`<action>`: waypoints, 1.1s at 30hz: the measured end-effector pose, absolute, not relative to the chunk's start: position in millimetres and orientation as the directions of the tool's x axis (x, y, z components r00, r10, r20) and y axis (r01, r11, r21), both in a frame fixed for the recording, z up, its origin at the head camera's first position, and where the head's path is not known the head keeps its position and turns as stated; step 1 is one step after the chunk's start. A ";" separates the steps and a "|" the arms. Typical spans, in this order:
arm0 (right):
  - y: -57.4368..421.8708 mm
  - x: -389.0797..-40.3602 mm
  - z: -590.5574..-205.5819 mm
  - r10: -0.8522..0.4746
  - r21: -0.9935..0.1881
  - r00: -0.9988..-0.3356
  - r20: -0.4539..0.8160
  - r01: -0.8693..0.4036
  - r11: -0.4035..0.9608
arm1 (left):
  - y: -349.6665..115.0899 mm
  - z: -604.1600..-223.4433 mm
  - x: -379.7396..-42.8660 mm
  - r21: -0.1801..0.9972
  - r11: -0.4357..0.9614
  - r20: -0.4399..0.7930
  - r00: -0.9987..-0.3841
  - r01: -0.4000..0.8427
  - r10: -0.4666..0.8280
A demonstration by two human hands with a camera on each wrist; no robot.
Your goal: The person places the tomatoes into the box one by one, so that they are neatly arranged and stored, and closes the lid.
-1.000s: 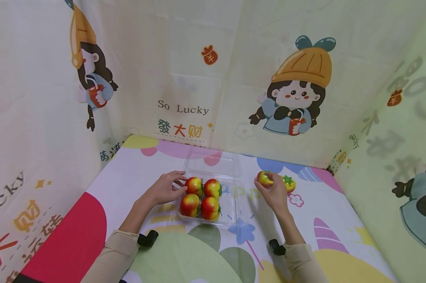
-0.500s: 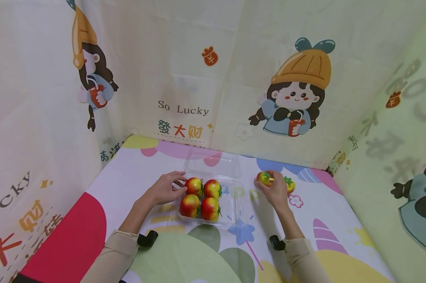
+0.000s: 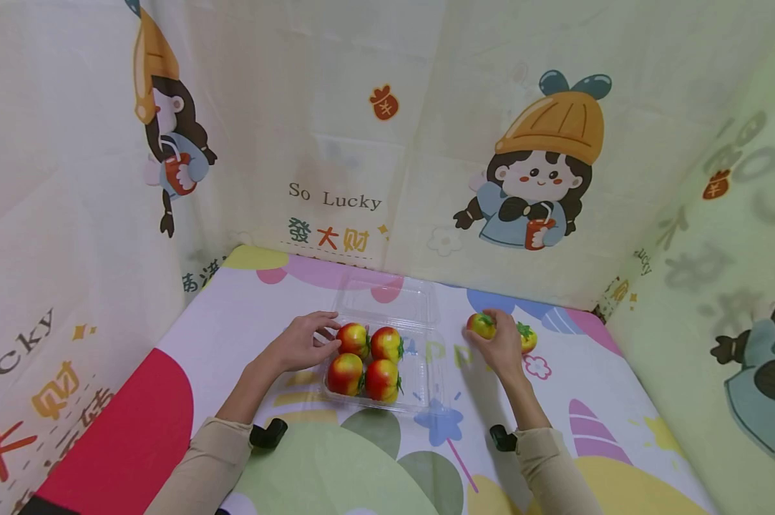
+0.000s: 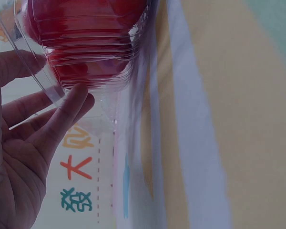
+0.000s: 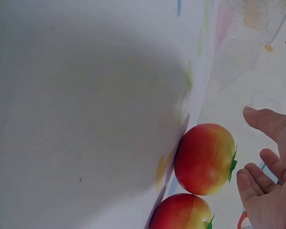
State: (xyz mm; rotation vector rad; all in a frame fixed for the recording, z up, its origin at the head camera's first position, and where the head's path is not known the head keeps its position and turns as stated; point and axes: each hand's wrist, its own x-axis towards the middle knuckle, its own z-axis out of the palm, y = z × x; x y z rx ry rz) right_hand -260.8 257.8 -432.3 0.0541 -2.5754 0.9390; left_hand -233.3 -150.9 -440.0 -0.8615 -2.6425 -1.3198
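Note:
Four-sided and clear, a plastic box (image 3: 419, 372) lies open on the table with several round red-and-yellow fruits (image 3: 345, 373) in its left part. Their green leafy tops face right. My left hand (image 3: 300, 342) is at the box's left side; in the left wrist view its thumb and fingers (image 4: 69, 107) lie on either side of the rim, pinching it. My right hand (image 3: 499, 347) is over another such fruit (image 3: 480, 325) on the table. In the right wrist view, its thumb and fingers (image 5: 260, 179) are spread and apart from this fruit (image 5: 205, 160). A second loose fruit (image 3: 527, 336) lies beside it.
The box's clear lid (image 3: 387, 297) lies folded back behind it. A printed cloth covers the table (image 3: 335, 458), and printed curtains (image 3: 426, 143) stand at the back and both sides. A black piece (image 3: 270, 434) shows at each wrist.
My right hand's fingers have shifted slightly over the loose fruit, and more of it shows now. The left hand and the box stay in place.

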 end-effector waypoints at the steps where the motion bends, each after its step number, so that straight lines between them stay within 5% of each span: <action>1: 257.9 -261.0 -432.4 0.100 -0.611 -0.922 0.375 -0.164 0.775 | -150.9 -440.0 -233.4 0.717 0.475 0.296 -0.840 0.510 0.455; 33: 264.6 -279.8 -432.5 0.049 -0.528 -0.961 0.274 -0.107 0.843 | -150.7 -440.8 -233.6 0.710 0.491 0.290 -0.845 0.504 0.449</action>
